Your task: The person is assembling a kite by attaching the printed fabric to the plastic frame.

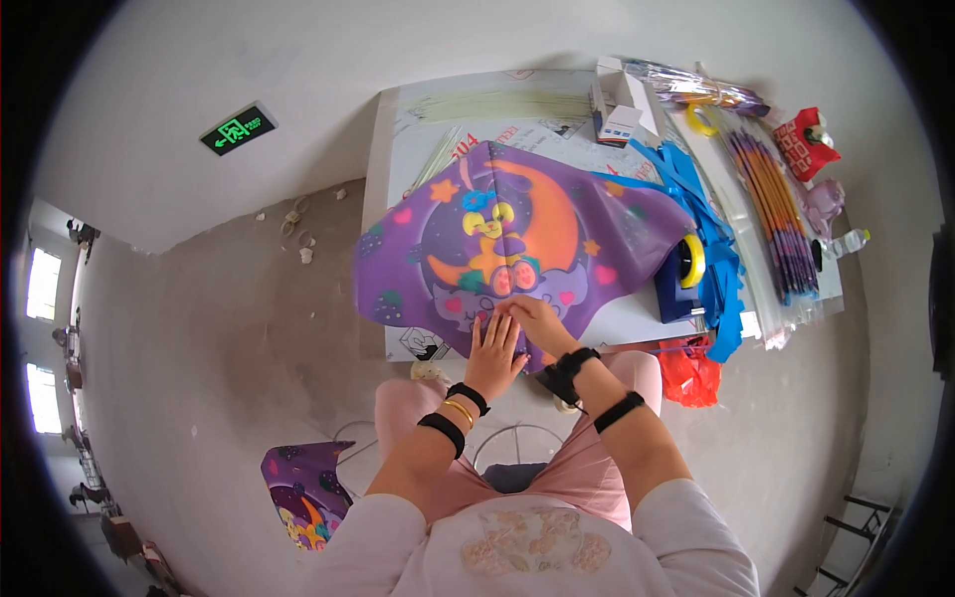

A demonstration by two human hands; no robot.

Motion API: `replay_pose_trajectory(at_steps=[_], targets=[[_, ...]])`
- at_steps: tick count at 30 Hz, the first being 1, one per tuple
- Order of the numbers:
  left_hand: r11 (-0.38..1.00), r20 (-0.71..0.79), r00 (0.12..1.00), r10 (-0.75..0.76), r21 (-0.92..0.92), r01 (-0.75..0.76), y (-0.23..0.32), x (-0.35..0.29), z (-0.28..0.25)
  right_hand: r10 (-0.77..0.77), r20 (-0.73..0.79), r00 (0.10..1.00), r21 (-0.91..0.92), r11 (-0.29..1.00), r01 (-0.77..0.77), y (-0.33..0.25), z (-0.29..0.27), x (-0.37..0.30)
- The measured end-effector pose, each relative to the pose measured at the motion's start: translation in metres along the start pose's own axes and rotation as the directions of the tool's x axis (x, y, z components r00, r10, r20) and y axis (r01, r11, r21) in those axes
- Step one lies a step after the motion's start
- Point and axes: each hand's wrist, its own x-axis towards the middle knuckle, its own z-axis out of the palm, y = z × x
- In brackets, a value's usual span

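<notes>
A purple kite [542,224] lies spread over the table in front of me, printed with a yellow cartoon rabbit, an orange crescent moon, stars and hearts. A seam runs down its middle. My left hand [494,355] rests flat on the lower part of the kite, its fingers stretched toward the seam. Just to its right and touching the kite, my right hand [540,323] is closed in a pinch at the seam. Whatever is between its fingertips is too small to make out. The kite's right wing is raised in folds.
Blue strips [718,274], a yellow tape roll [692,262], a white box [624,104] and bundled purple-orange rods [771,214] crowd the table's right side. Pale thin rods [497,106] lie at the back. Another purple printed piece [306,488] hangs low left; a red bag [689,378] sits below right.
</notes>
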Motion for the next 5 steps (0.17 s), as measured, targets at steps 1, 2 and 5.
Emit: replay_pose_trajectory(at_steps=[1,2,5], targets=[[0.999,0.008,0.999,-0.037,0.019,0.037,-0.01,-0.007,-0.002,0.015,0.148,0.989,0.019,1.0,-0.018,0.0,0.018,0.016],[0.999,0.067,0.997,-0.046,-0.004,0.046,-0.012,-0.005,-0.004,0.124,0.24,0.963,0.128,0.979,-0.158,0.026,0.02,0.037],[0.985,-0.029,0.992,0.121,-0.121,-0.124,0.021,0.031,-0.003,-0.183,0.469,0.864,0.37,0.929,-0.004,0.15,-0.096,0.107]])
